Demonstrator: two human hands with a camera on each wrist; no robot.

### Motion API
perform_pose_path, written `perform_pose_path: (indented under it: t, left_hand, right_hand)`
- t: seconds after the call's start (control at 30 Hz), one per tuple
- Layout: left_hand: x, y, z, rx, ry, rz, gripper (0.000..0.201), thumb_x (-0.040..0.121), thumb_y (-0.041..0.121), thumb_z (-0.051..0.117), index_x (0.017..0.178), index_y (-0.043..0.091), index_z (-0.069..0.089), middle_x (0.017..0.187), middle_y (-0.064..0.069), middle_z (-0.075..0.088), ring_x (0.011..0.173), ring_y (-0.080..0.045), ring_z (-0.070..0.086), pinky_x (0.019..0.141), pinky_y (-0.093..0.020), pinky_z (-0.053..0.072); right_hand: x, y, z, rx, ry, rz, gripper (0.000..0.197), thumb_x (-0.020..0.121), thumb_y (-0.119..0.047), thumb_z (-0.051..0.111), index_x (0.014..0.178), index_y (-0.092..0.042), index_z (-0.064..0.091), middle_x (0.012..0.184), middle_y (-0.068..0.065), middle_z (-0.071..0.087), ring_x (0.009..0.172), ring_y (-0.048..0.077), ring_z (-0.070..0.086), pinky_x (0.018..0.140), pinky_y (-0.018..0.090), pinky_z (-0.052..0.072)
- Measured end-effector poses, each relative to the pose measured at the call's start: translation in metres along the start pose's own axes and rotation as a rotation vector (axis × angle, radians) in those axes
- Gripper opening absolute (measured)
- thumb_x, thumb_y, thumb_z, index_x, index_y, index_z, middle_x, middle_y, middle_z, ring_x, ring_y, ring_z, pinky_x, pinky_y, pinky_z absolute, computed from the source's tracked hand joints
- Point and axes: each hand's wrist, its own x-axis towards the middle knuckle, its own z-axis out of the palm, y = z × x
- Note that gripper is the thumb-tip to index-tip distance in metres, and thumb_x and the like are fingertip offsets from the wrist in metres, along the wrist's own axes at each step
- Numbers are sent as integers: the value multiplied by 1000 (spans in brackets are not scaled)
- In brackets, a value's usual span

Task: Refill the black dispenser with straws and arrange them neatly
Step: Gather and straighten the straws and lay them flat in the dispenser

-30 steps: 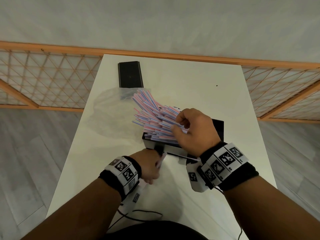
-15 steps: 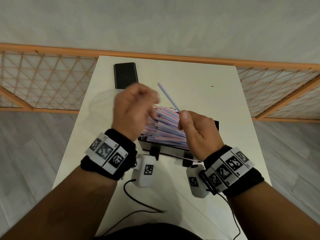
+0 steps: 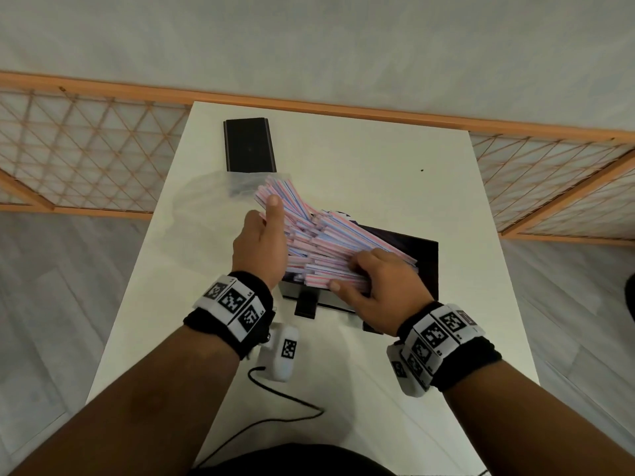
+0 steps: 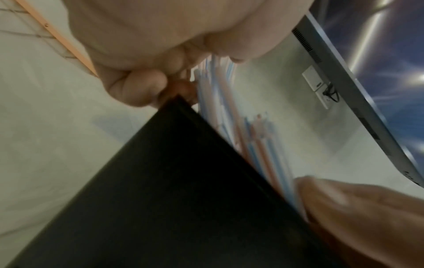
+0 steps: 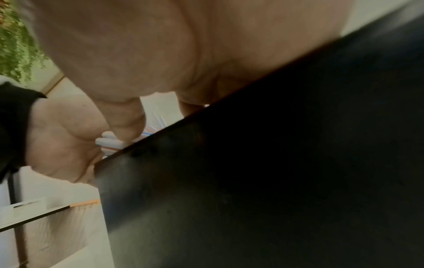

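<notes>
Dozens of straws [image 3: 330, 238] lie fanned across the black dispenser [image 3: 424, 259] mid-counter [image 3: 378, 173]. The left hand [image 3: 263, 247] grips the splayed ends and the right hand [image 3: 376, 286] pinches the near stack. Tidying stage, I'd say; next, swing them parallel and settle them in.

Looks like an office-type indoor room. Shown by a plain white bench [image 3: 360, 159] on grey plank floor [image 3: 51, 304], with an orange-framed lattice partition [image 3: 86, 156] at 12 o'clock of it, against a pale wall [image 3: 309, 36]. Toward 2 o'clock in the left wrist view, a large flat display [image 4: 378, 45] beside wall sockets [image 4: 314, 79]; toward 10 o'clock in the right wrist view, green foliage [image 5: 16, 45].
</notes>
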Motion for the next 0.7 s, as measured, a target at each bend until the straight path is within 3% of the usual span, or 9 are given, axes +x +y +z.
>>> perform_pose_path:
  t: [0.17, 0.3, 0.43, 0.57, 0.67, 0.7]
  left_hand:
    - [4, 2, 5, -42, 28, 9, 61, 101, 65, 29, 112, 14, 59, 105, -2, 61, 103, -29, 56, 94, -37, 41]
    - [2, 3, 9, -154, 32, -16, 67, 97, 72, 32, 112, 11, 55, 96, 0, 62, 93, -24, 59, 86, -36, 41]
    - [9, -12, 18, -340, 4, -65, 107, 61, 103, 38, 112, 10, 57, 102, -13, 70, 99, -35, 68, 94, -60, 53]
    - [5, -5, 19, -380, 34, -60, 92, 67, 94, 43, 110, 13, 49, 97, -4, 63, 100, -32, 66, 96, -60, 52]
    - [2, 3, 18, -368, 41, -73, 71, 77, 81, 43, 109, 18, 44, 91, 2, 58, 89, -23, 61, 98, -55, 51]
    - [2, 3, 18, -351, 39, -79, 65, 83, 77, 43, 111, 18, 42, 89, 3, 57, 86, -21, 60, 98, -54, 51]
  right_hand:
    - [4, -8, 1, -114, -104, 45, 80, 70, -87, 30, 117, -28, 57, 110, -6, 60, 105, 23, 54, 94, 43, 46]
    - [11, -14, 1, -102, -115, 73, 80, 67, -89, 30, 110, -29, 60, 95, -8, 48, 99, 24, 53, 91, 42, 48]
    - [16, -15, -2, -65, -217, 79, 77, 69, -92, 36, 113, -31, 53, 98, -10, 59, 92, 18, 59, 85, 41, 53]
    - [25, -16, -6, -89, -248, 81, 82, 62, -93, 38, 112, -32, 60, 103, -6, 57, 100, 18, 57, 89, 38, 52]
    - [26, -21, -5, -1, -294, 28, 75, 70, -85, 51, 120, -29, 60, 107, -6, 58, 101, 16, 57, 91, 35, 50]
    - [26, -22, -5, 3, -310, 39, 69, 72, -83, 53, 116, -30, 61, 104, -8, 61, 98, 15, 59, 88, 35, 52]
